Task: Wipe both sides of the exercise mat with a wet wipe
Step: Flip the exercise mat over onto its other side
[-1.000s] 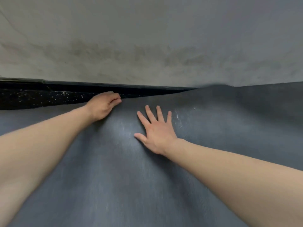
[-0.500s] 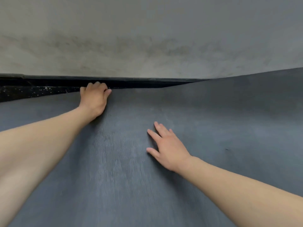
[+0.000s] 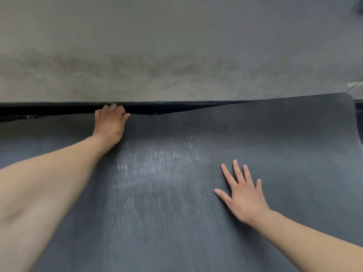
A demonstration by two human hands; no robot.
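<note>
From the head camera I look down on the mat (image 3: 176,213), a dark grey sheet with a fine wavy ribbed texture that fills the lower half of the view and runs off the bottom and left edges. Its far edge lies along the foot of a wall (image 3: 176,46), which is pale grey and stained with brownish blotches. Between mat and wall I see a narrow strip of black floor (image 3: 49,109) with a few light specks. Toward the right the mat's far edge rises above that strip and hides it, and the mat's right end curves down near the frame edge.

My left hand (image 3: 111,126) is at the far edge of the mat, its fingers curled over that edge and gripping it, thumb lying on the top surface. The edge dips just to the right of this hand.

My right hand (image 3: 243,195) lies flat on the mat, palm down, fingers straight and spread, holding nothing. It is well apart from the left hand, nearer to me and to the right.

Between the two hands the mat surface shows a patch of glinting sheen (image 3: 167,160) on the ribs.

At the far right edge, above the mat's end, something pale (image 3: 355,88) shows; I cannot tell what it is.
</note>
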